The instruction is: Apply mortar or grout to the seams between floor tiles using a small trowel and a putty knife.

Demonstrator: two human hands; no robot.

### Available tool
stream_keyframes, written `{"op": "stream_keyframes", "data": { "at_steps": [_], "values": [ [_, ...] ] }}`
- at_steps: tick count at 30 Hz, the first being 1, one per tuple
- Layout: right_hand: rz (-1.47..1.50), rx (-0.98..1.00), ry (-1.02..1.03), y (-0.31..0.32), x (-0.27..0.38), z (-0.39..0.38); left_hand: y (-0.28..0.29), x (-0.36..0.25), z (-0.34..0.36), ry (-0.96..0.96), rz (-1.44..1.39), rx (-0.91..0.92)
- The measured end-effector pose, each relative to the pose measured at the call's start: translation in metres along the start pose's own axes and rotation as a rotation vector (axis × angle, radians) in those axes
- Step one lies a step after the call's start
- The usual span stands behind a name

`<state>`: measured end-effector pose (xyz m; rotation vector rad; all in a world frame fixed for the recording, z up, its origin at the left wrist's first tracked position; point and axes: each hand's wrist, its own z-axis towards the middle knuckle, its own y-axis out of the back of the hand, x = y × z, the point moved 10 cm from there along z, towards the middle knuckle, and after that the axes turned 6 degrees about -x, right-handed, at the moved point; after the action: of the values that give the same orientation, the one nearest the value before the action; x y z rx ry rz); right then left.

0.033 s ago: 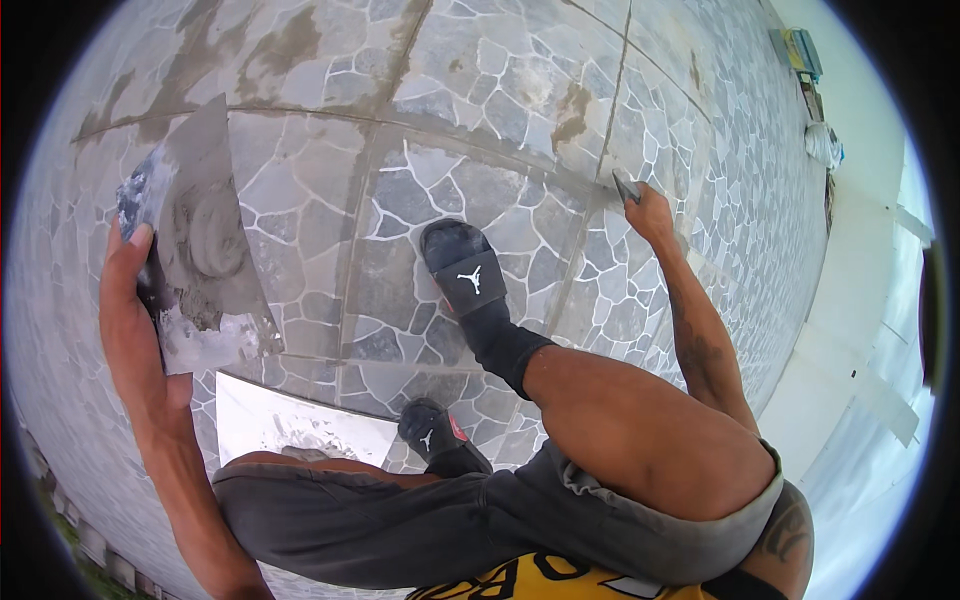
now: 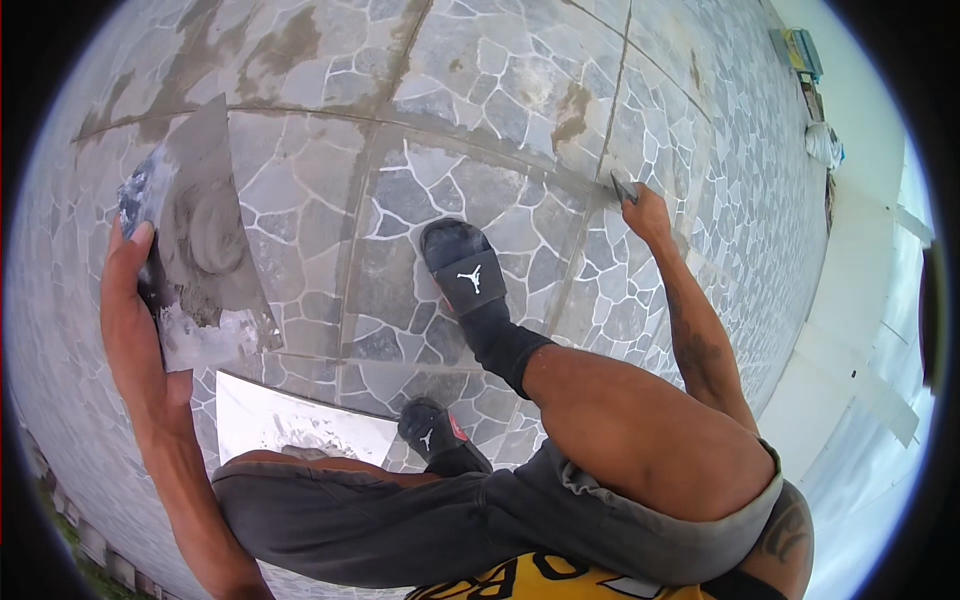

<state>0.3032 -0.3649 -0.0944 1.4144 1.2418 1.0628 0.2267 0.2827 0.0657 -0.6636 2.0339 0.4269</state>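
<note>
My left hand (image 2: pixel 135 310) grips the edge of a flat mortar board (image 2: pixel 205 340), its thumb on the top face. Wet grey mortar (image 2: pixel 212 225) is spread over much of that board, with a swirled heap in the middle and pale smears at the near end. Off to the right, my right hand (image 2: pixel 648 215) is closed round a small pointed trowel (image 2: pixel 623 187); its handle is hidden in my fist. The blade's tip lies at or just over a joint between the stone-patterned floor tiles (image 2: pixel 500 210); whether it touches cannot be told.
My sandalled feet (image 2: pixel 465 270) stand on the tiles between my hands. A white sheet (image 2: pixel 250 410) with grey smears lies by my left leg. Damp grey mortar stains (image 2: pixel 285 55) mark the far joints. Along the right runs a pale wall (image 2: pixel 850 240), with assorted items (image 2: pixel 800 55) at its far end.
</note>
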Motion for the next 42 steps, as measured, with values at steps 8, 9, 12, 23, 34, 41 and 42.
{"op": "stream_keyframes", "data": {
  "at_steps": [8, 9, 12, 23, 34, 41, 42],
  "values": [
    [0.033, 0.069, 0.033, -0.032, 0.081, -0.016, 0.001, -0.006, 0.003, -0.018, -0.004, -0.03],
    [0.036, -0.032, 0.07, -0.032, 0.099, -0.023, -0.005, -0.008, 0.002, -0.029, 0.007, -0.031],
    [0.054, 0.021, 0.107, -0.043, 0.168, -0.019, -0.019, -0.013, 0.0, -0.036, 0.027, -0.03],
    [1.569, 0.692, -0.274, -0.002, 0.253, -0.032, -0.009, 0.032, 0.026, 0.117, 0.01, 0.003],
    [0.936, 0.272, 0.748, 0.192, 0.376, -0.07, -0.016, 0.028, -0.003, 0.194, -0.022, 0.178],
    [0.654, 0.034, 1.398, 0.241, 0.433, -0.101, -0.022, 0.025, -0.005, 0.176, -0.121, 0.233],
    [0.65, 0.036, 1.4, 0.241, 0.435, -0.1, -0.025, 0.025, -0.005, 0.172, -0.121, 0.254]
  ]
}}
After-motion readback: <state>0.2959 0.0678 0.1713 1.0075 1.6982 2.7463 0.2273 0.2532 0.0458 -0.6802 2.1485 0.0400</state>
